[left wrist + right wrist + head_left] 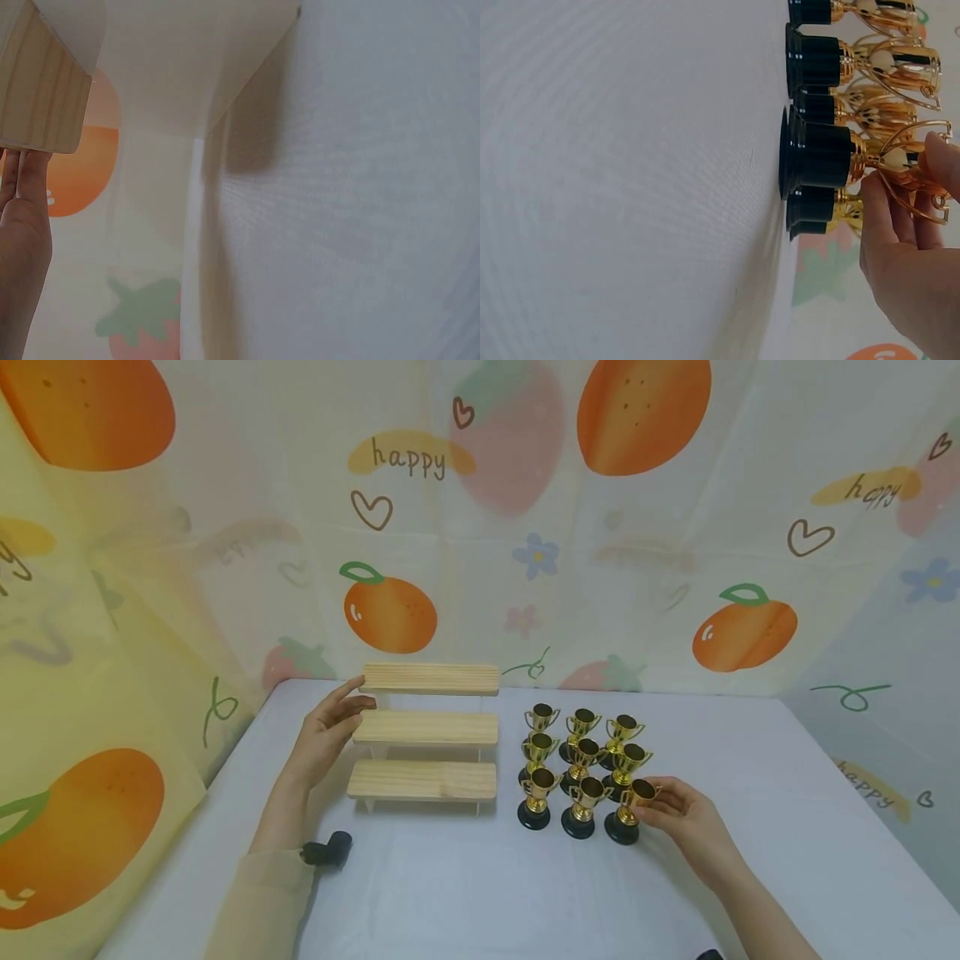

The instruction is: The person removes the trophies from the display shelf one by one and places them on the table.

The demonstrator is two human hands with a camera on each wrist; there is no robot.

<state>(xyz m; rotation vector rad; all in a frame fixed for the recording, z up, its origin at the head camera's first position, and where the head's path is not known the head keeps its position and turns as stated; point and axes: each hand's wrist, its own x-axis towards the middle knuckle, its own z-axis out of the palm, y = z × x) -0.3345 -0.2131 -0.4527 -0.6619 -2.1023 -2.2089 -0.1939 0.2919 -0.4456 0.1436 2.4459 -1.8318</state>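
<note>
A three-tier wooden display stand (pixel 425 728) with pale planks stands left of centre. My left hand (pixel 324 731) is at its left side, fingers reaching to the ends of the top and middle planks. In the left wrist view, straight fingers (pixel 31 176) meet the end of a plank (pixel 46 90). To the right of the stand, small gold trophy cups on black bases stand upright in three rows of three. With fingers and thumb, my right hand (pixel 686 827) pinches the cup of the front right trophy (pixel 624 822), whose base (pixel 821 154) is at the tabletop.
Other trophies (pixel 534 806) stand close beside the gripped one, to its left and behind. A white cloth (pixel 420 893) covers the table. Behind it hangs a fruit-printed curtain (pixel 480 568). A black wrist device (pixel 330 849) sits by my left sleeve.
</note>
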